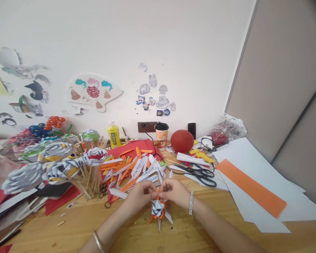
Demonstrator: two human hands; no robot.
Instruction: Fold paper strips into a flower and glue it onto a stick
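Low over the front of the wooden table, both hands meet at the top of a small folded-paper flower [158, 208] in white and orange, with pointed strips sticking out below it. My left hand [143, 191] is closed, its thumb and fingertips pinching the flower's orange upper edge. From the other side my right hand [173, 191] pinches the same edge, its fingertips almost touching the left ones. Just behind the hands lies a loose pile of folded white and orange paper strips [137, 167]. The exact fold between the fingertips is too small to make out.
Black scissors [200, 172] and a yellow glue gun [204, 156] lie at right, near a red balloon [182, 141] and a paper cup [162, 137]. White sheets [255, 175] carry an orange strip [252, 188]. Paper flowers on sticks [63, 165] and a yellow bottle [114, 135] stand left.
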